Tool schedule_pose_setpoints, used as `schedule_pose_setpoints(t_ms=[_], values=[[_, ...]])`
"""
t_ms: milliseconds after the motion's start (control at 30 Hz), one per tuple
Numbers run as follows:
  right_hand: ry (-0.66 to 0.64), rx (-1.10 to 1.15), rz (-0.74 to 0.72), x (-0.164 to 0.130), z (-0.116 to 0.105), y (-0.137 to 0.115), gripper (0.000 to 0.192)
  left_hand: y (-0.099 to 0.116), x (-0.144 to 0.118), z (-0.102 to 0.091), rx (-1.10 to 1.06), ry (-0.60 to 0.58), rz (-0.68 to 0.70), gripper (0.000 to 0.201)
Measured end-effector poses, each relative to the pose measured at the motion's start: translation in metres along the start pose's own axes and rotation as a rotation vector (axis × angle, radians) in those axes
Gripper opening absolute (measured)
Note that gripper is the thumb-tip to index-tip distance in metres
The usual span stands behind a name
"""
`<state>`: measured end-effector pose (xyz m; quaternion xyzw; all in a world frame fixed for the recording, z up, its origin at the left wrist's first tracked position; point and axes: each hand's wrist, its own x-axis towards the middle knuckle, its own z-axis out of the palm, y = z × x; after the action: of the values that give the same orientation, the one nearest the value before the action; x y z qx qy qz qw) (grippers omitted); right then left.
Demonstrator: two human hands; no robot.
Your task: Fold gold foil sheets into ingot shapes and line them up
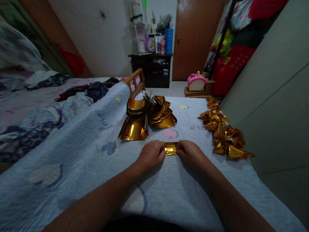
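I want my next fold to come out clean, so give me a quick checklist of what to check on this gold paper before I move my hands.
1. Both hands on the gold foil strip: ok, left hand and right hand press its two ends.
2. Strip lying flat on the blanket: ok.
3. Edges lined up: cannot tell, fingers cover the ends.
4. Unfolded foil stack in front of the hands: ok.
5. Folded gold pieces apart from the strip: ok, lined up to the right.
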<state>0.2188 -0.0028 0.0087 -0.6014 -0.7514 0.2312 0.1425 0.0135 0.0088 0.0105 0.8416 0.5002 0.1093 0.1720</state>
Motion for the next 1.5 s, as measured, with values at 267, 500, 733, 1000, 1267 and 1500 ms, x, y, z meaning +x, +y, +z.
schedule_pose_setpoints(t_ms=[267, 500, 733, 1000, 1267, 1500], values=[[0.002, -0.020, 0.006, 0.000, -0.001, -0.001, 0.009, 0.002, -0.001, 0.000, -0.018, 0.009, -0.021, 0.007], [0.002, -0.015, 0.019, -0.001, -0.001, 0.000, 0.005, -0.002, -0.006, 0.008, 0.065, 0.089, 0.130, 0.013], [0.008, -0.016, 0.004, -0.002, -0.002, -0.002, 0.008, 0.004, -0.013, 0.009, 0.372, 0.095, 0.388, 0.015], [0.000, -0.048, -0.050, 0.001, 0.004, 0.006, 0.013, 0.015, -0.020, 0.010, 0.450, 0.036, 0.507, 0.020], [0.086, -0.193, -0.235, -0.007, 0.004, -0.016, 0.017, 0.024, -0.024, 0.017, 0.457, 0.001, 0.456, 0.021], [0.063, -0.079, -0.197, -0.005, 0.018, -0.019, 0.018, 0.017, -0.025, 0.015, 0.337, -0.003, 0.384, 0.018]])
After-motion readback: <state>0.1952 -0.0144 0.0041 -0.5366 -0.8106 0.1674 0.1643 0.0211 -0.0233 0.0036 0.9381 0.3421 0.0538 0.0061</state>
